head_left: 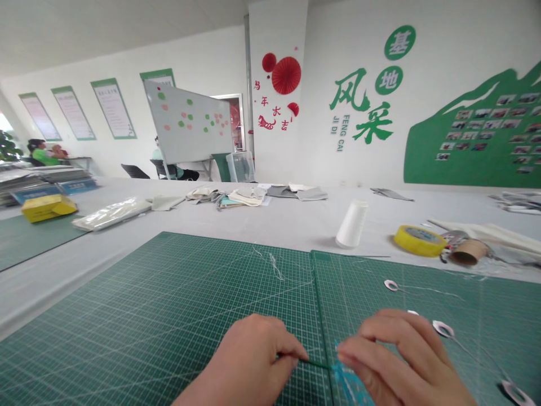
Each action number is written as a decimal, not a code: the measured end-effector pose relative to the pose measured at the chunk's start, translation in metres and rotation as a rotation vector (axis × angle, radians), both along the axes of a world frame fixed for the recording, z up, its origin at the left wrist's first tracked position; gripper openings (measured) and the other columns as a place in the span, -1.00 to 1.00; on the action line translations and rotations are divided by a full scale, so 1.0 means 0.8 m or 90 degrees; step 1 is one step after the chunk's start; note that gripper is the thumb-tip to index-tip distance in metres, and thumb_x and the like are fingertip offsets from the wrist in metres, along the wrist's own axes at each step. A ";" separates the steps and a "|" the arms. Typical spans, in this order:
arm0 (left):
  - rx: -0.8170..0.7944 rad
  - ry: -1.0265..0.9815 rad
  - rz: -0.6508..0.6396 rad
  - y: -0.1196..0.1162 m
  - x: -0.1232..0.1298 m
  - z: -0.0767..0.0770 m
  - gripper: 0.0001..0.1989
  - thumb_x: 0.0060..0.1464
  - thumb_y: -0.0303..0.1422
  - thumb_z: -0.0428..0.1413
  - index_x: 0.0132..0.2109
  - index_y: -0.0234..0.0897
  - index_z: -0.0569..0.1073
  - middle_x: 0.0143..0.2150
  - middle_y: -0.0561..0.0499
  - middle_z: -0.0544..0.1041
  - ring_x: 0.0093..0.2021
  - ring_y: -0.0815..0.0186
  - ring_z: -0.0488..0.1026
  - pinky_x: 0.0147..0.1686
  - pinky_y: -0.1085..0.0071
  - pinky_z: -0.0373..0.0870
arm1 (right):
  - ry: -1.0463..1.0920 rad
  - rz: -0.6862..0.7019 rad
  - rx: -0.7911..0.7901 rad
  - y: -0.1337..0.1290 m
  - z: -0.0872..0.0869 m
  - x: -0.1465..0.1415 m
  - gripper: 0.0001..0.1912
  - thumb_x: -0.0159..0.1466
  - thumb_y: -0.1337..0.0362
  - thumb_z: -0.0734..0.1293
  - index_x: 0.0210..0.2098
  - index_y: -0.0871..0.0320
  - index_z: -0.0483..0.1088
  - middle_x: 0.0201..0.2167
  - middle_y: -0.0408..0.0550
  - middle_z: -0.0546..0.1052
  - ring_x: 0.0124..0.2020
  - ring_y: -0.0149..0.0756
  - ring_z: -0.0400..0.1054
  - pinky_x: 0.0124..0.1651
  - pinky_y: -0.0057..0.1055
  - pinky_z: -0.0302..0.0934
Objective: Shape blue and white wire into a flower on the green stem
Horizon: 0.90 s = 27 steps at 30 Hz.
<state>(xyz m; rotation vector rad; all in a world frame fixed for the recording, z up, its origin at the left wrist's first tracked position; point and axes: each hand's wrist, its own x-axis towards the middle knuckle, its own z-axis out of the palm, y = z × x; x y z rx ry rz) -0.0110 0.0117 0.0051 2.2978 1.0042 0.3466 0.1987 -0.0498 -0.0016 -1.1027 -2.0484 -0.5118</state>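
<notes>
My left hand (257, 352) is closed, with thumb and forefinger pinching one end of a thin dark green cord or stick (315, 363). The other end reaches a see-through bright blue strip (350, 386), possibly plastic film or ribbon, at my right hand. My right hand (401, 352) has its fingers bent together around the blue strip, which is partly hidden behind the fingers. Both hands are low over the green cutting mats (190, 293), near the seam between them. White ring-shaped tags (443, 329) with strings lie beside my right hand.
Beyond the mats stand a white thread cone (353, 224) and a yellow tape roll (420, 241), with a cardboard tube (468, 252) to the right. Loose thread (275, 265) lies on the left mat. Fabric pieces (249, 196), a plastic-wrapped pack (114, 213) and a yellow box (48, 208) sit farther back.
</notes>
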 end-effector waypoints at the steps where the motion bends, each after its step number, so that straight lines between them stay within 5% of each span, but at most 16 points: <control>1: -0.014 0.006 -0.024 -0.001 0.000 0.003 -0.65 -0.05 -0.56 0.05 -0.25 -0.07 0.62 -0.37 0.10 0.62 -0.34 0.31 0.48 -0.29 0.42 0.30 | 0.024 -0.001 -0.030 0.001 0.001 0.002 -0.92 0.20 0.36 0.34 -0.35 0.04 0.44 -0.45 -0.09 0.46 -0.32 -0.22 0.31 -0.27 -0.30 0.23; 8: -0.115 0.012 -0.110 -0.004 -0.004 0.019 -0.64 -0.10 -0.61 0.06 -0.26 -0.15 0.63 -0.40 0.09 0.62 -0.37 0.35 0.49 -0.29 0.49 0.33 | 0.168 0.011 -0.203 0.008 -0.011 0.004 -0.89 0.27 0.25 0.28 -0.39 0.03 0.39 -0.39 -0.12 0.38 -0.27 -0.24 0.29 -0.28 -0.37 0.27; 16: -0.225 -0.086 -0.132 -0.005 -0.009 0.009 -0.65 -0.07 -0.59 0.08 -0.22 -0.12 0.63 -0.34 0.07 0.64 -0.35 0.32 0.52 -0.29 0.50 0.36 | 0.260 -0.001 -0.327 0.021 -0.030 0.005 -0.82 0.30 0.24 0.23 -0.43 0.04 0.39 -0.39 -0.15 0.40 -0.29 -0.29 0.34 -0.23 -0.39 0.28; 27: -0.212 -0.085 -0.100 -0.008 -0.007 0.017 -0.66 -0.10 -0.61 0.06 -0.25 -0.22 0.64 -0.43 0.02 0.61 -0.40 0.33 0.47 -0.37 0.52 0.32 | 0.319 0.001 -0.362 0.025 -0.043 -0.002 -0.79 0.29 0.22 0.23 -0.45 0.08 0.39 -0.41 -0.15 0.38 -0.32 -0.29 0.35 -0.25 -0.36 0.27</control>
